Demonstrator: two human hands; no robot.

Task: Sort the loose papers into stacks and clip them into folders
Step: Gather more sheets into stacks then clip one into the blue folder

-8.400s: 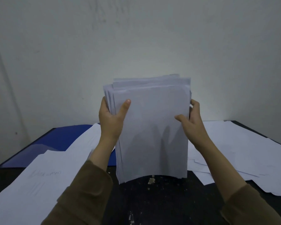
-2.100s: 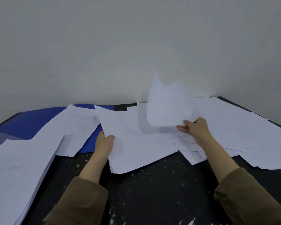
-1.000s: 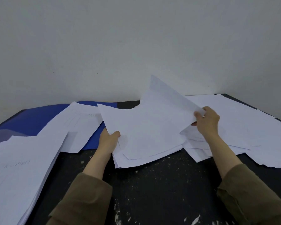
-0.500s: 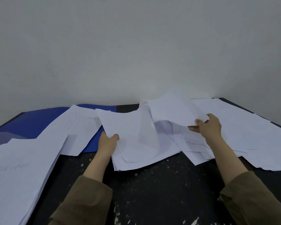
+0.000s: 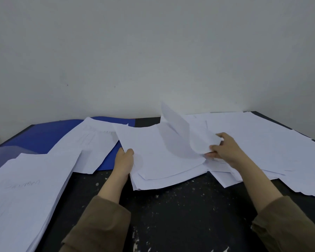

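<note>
Sheet [image 5: 187, 137] newly lifted, pinched by my right hand [image 5: 225, 150]; my left hand [image 5: 124, 160] still gripped the growing stack [image 5: 164, 160].

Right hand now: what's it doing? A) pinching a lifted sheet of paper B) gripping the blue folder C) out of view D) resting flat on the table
A: the right hand pinches the curled corner of a sheet lifted above the middle stack, well away from the blue folder.
</note>
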